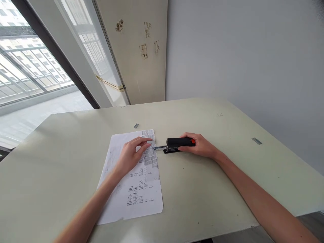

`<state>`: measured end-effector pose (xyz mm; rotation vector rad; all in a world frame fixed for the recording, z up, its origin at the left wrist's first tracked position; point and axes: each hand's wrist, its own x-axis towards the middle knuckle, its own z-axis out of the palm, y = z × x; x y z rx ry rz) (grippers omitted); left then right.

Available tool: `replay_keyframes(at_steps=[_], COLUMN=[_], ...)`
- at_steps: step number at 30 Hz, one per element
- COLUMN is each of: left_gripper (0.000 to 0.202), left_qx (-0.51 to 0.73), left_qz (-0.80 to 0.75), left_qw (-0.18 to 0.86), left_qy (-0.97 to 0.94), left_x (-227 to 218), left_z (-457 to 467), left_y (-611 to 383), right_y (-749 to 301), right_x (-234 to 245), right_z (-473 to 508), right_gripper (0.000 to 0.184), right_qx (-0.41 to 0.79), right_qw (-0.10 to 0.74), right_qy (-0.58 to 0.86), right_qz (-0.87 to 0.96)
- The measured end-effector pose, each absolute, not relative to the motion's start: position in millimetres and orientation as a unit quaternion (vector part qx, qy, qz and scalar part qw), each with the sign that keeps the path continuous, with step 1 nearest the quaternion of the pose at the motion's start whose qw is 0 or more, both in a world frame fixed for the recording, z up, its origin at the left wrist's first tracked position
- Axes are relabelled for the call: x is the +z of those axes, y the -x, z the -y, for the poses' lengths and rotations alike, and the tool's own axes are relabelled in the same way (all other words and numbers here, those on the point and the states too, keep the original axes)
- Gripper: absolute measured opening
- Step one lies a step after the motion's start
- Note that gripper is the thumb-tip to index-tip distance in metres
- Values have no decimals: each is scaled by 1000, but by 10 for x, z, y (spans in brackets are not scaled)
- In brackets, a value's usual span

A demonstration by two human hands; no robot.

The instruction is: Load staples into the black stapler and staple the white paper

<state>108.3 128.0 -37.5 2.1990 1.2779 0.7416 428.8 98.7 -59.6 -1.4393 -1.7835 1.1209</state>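
Note:
A black stapler with a red patch at its rear lies sideways on the table, and my right hand is wrapped around its back end. From its left end sticks out a thin metal rail, whose tip reaches over the edge of the printed paper. My left hand rests above that paper, thumb and forefinger pinching close to the rail's tip. Between these fingertips shows a small grey strip of staples, partly hidden and hard to make out.
One short staple strip lies beyond the paper, and another staple strip is far to the right on the pale table. A grey wall and a stained cabinet panel stand behind; a window is at left.

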Motion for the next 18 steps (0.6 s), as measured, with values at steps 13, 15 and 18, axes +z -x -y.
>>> replay_keyframes(at_steps=[13, 15, 18], left_gripper=[30, 29, 26], left_qx=[259, 263, 273], left_qz=[-417, -415, -416], left_qw=[208, 207, 203], left_qy=[-846, -846, -843], left_x=[-502, -507, -506], left_z=[-1212, -1210, -1203], left_y=[-1176, -1177, -1181], right_y=[-4284, -4287, -4289], right_x=[-608, -608, -601], right_z=[-997, -1000, -999], right_gripper=[43, 42, 42], right_qx=[404, 405, 405], right_qw=[297, 296, 294], right_qy=[533, 534, 535], right_qz=[682, 681, 681])
